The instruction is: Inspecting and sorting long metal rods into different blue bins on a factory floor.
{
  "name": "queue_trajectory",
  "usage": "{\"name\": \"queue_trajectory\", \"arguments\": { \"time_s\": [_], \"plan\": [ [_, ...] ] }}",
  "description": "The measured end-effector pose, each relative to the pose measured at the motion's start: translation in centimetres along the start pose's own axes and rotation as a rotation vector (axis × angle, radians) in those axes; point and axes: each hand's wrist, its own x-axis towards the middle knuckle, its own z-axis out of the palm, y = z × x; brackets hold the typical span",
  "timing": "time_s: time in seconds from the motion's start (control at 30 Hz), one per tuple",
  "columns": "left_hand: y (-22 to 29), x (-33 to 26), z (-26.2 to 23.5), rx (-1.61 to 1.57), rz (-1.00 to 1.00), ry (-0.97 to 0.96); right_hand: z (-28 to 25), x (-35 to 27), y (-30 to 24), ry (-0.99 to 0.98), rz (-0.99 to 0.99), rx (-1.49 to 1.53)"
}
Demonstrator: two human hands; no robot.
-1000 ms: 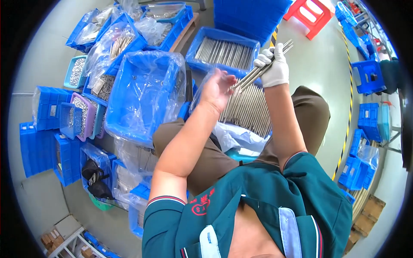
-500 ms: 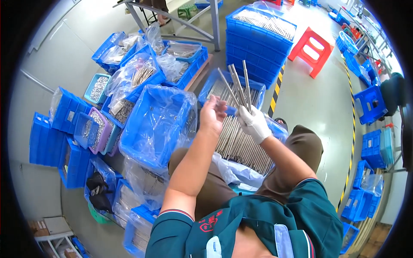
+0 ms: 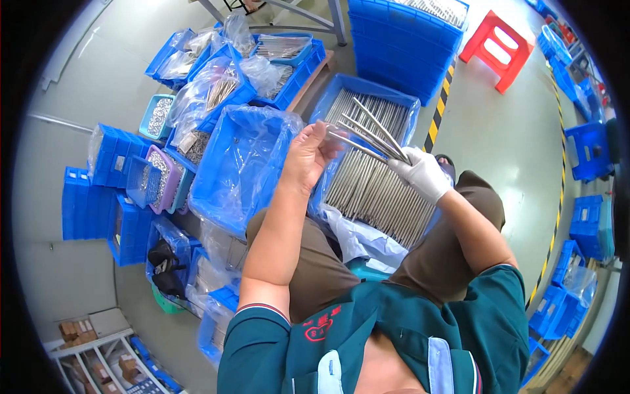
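My right hand (image 3: 421, 172), in a white glove, grips a fan of several thin metal rods (image 3: 367, 132) by one end. My bare left hand (image 3: 308, 154) pinches the far tip of one rod in that bunch. Both hands hover above a blue crate (image 3: 341, 92) in front of my knees, filled with rows of the same metal rods (image 3: 374, 190). A blue crate lined with a clear plastic bag (image 3: 243, 164) stands just left of my left hand.
Many blue bins with small metal parts (image 3: 157, 167) crowd the floor on the left. A stack of blue crates (image 3: 407, 39) and a red stool (image 3: 502, 49) stand ahead. More blue bins (image 3: 587, 151) line the right, past a yellow-black floor stripe (image 3: 436, 118).
The rods swung from pointing up and right to fanning out leftward. My left hand moved onto a rod tip, and both hands dropped lower over the crate.
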Motion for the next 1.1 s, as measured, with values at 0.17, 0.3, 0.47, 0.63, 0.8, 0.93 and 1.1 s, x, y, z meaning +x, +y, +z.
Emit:
{"name": "queue_trajectory", "arguments": {
  "time_s": [0.17, 0.3, 0.47, 0.63, 0.8, 0.93, 1.1],
  "plan": [
    [-0.2, 0.2, 0.8, 0.129, 0.087, -0.008, -0.2, 0.0, 2.0, 0.165, -0.339, -0.215],
    [0.2, 0.3, 0.5, 0.216, 0.083, -0.082, -1.1, -0.3, 0.7, -0.068, 0.038, -0.008],
    [0.1, -0.1, 1.9, 0.216, 0.021, -0.175, -0.5, -0.2, 1.9, -0.039, -0.063, -0.023],
    [1.4, -0.7, 0.9, 0.458, 0.089, -0.088, -0.5, -0.3, 1.3, -0.092, -0.015, 0.024],
    [3.7, -1.3, -0.1, 0.5, 0.267, 0.152, -1.0, -0.2, 2.2, -0.09, 0.007, 0.0],
    [1.4, -0.8, -0.2, 0.391, 0.147, -0.054, 0.1, 0.1, 2.0, -0.067, -0.061, -0.044],
    [0.9, -0.5, 0.3, 0.291, 0.133, -0.099, -0.1, 0.0, 1.1, -0.05, -0.077, -0.133]
  ]
}}
